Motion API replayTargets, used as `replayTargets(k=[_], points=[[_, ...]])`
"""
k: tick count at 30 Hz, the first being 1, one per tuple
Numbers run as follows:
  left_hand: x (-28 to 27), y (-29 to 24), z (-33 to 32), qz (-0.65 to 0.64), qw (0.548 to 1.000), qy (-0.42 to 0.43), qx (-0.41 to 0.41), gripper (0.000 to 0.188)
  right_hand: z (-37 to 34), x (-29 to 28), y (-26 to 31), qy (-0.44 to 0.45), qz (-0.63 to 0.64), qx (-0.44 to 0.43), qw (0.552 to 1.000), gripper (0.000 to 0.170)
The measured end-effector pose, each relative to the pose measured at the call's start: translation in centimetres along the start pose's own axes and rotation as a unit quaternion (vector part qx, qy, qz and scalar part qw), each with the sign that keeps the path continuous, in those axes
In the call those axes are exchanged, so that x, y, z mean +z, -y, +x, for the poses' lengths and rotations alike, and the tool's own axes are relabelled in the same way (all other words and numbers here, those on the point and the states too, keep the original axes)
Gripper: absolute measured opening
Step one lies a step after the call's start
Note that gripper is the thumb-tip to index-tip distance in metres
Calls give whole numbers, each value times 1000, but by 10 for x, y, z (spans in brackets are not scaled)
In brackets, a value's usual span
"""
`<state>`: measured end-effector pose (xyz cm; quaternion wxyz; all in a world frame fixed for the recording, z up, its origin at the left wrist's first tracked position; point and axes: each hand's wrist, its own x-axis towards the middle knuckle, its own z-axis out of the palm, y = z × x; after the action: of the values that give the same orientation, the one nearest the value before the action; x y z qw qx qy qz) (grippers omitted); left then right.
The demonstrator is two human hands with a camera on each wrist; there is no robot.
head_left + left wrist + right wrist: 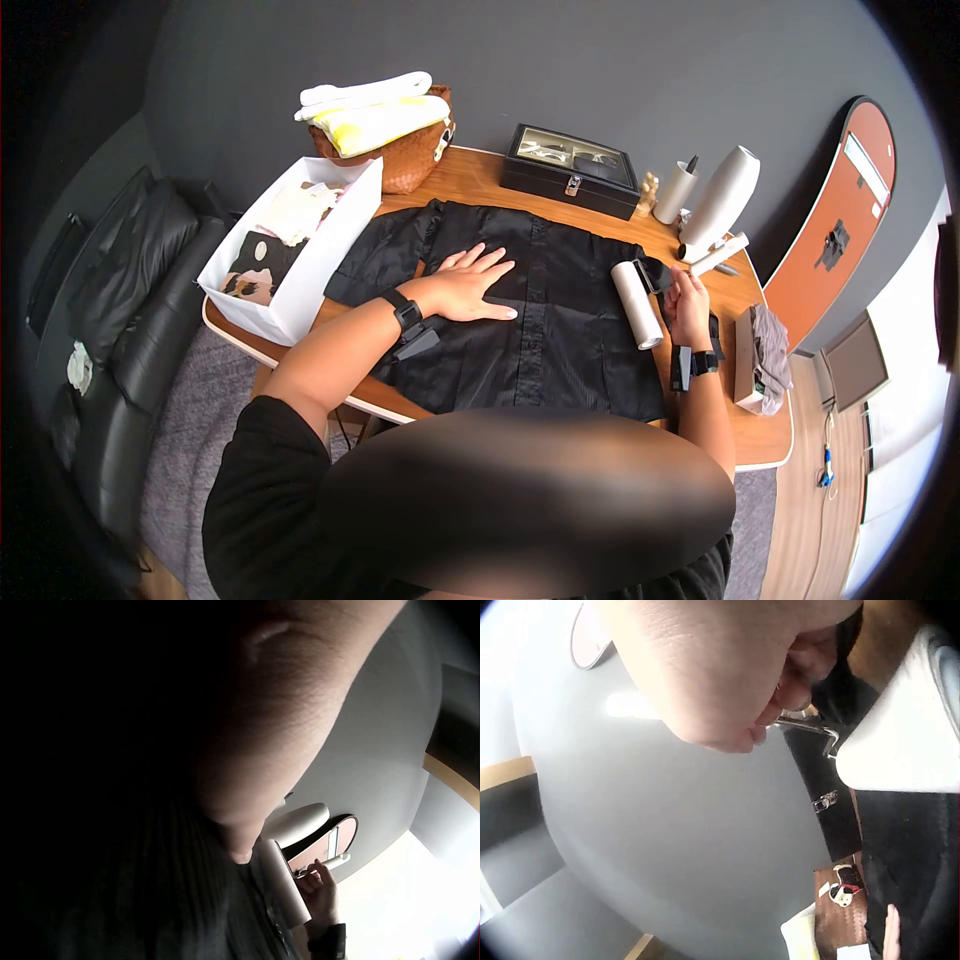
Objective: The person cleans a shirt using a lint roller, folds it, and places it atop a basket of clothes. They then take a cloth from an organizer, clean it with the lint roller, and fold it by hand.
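A black garment (560,290) lies spread over the wooden table. My left hand (462,289) rests flat on it with fingers spread; its thumb side shows in the left wrist view. At the garment's right side, my right hand (688,308) grips the lint roller, whose white roll (637,305) lies against the cloth, left of the fingers. A bent metal rod (810,726) runs from the curled fingers (793,691) towards the white roll (904,727) in the right wrist view. The handle is mostly hidden by the hand.
A white bin (330,245) of folded clothes stands left, with a brown woven bag (400,160) bearing towels behind it. At the back are a black display case (570,190), a white cylinder (675,190) and a tall white device (722,200). A box with grey cloth (770,350) sits right.
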<state>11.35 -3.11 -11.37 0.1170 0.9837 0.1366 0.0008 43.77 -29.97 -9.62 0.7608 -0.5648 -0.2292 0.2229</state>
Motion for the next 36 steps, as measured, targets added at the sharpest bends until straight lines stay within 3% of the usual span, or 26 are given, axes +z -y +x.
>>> replayTargets(k=[3, 5, 6, 9, 11, 16, 21, 27, 31, 33, 34, 36], points=[[2, 1, 1, 2, 1000, 0, 1, 104, -4, 10, -6, 21, -27, 7, 999, 25], [3, 2, 2, 5, 1000, -1, 2, 104, -14, 24, -7, 65, -37, 40, 996, 28], [3, 2, 2, 7, 1000, -2, 1, 104, -16, 26, -8, 105, -109, 44, 987, 30], [2, 0, 1, 7, 1000, 1, -1, 103, -29, 46, -7, 207, -85, 135, 965, 27], [1, 0, 2, 6, 1000, 4, -4, 103, -37, 56, -4, 235, -104, 145, 955, 28], [2, 0, 2, 8, 1000, -4, -1, 102, -32, 51, -4, 232, -60, 151, 959, 28], [2, 1, 1, 2, 1000, -8, 2, 102, -16, 18, 4, 103, 14, 102, 989, 29], [3, 2, 2, 3, 1000, -10, 4, 102, -1, -10, 11, -26, 137, 88, 986, 38], [2, 1, 0, 4, 1000, -10, 5, 103, 1, -2, 1, -40, 42, 96, 994, 38], [3, 2, 1, 5, 1000, -11, 4, 103, -12, 15, 4, 24, -12, 119, 992, 38], [4, 2, 1, 6, 1000, -10, 5, 103, -12, 18, -3, 94, 27, 130, 987, 36], [5, 3, 2, 8, 1000, -10, 6, 102, -31, 42, 6, 135, -17, 152, 979, 28]])
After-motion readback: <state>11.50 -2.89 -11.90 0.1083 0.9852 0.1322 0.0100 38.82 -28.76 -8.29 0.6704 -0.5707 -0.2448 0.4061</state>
